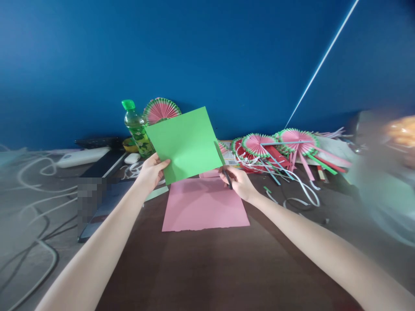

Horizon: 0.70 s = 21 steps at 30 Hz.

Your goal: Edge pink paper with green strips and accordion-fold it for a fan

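A sheet of green paper [184, 144] is held up in the air, tilted, above the table. My left hand [151, 172] is closed on its lower left edge, thumb on the front. In my right hand [239, 182] is a pair of scissors [228, 178] with dark handles, at the sheet's lower right corner. A narrow strip along the sheet's right edge looks partly parted from it. Below lies a sheet of pink paper [204, 209] with a ragged near edge, flat on the table.
Pleated pink-and-green paper fans [296, 140] lie at the back right among paper strips and white cord [304, 185]. Another fan [161, 110] stands behind a green-capped bottle [138, 129]. White cables [48, 250] and a white box [83, 157] lie left, before a blue wall [207, 56].
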Each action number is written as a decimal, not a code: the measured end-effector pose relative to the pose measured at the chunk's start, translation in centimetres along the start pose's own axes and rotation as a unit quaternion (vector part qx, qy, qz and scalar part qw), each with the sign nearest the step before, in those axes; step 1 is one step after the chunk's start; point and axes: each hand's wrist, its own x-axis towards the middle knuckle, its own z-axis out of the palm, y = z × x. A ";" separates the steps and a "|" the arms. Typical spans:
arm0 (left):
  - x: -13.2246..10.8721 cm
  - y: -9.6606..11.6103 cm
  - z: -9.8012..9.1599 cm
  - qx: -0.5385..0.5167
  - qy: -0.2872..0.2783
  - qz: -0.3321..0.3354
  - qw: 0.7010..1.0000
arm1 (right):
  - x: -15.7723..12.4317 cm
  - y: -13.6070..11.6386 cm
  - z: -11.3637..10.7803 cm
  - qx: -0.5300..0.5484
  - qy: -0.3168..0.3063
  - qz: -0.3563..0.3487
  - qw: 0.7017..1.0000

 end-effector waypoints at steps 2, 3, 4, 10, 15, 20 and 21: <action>0.0 0.0 -0.1 0.001 -0.007 -0.001 1.000 | 0.0 0.0 0.0 -0.002 -0.001 -0.001 1.000; 0.0 0.0 -0.1 0.000 -0.009 -0.001 1.000 | 0.0 -0.1 0.0 -0.003 -0.002 -0.001 1.000; 0.0 0.0 -0.1 -0.001 -0.010 -0.002 1.000 | 0.0 -0.1 0.0 -0.002 -0.003 0.000 1.000; 0.2 0.0 -0.3 -0.003 -0.001 -0.013 1.000 | 0.0 -0.6 0.0 0.033 -0.003 0.009 0.999; 0.2 -0.1 -0.4 -0.013 -0.026 -0.017 0.999 | -0.1 -0.7 0.0 0.033 0.001 0.010 0.999; 0.2 -0.2 -0.4 -0.018 -0.052 -0.014 0.998 | -0.1 -0.4 0.0 0.027 0.000 0.014 1.000; 0.2 -0.2 -0.4 -0.018 -0.047 -0.015 0.999 | 0.0 -0.5 0.0 0.028 -0.001 0.015 0.999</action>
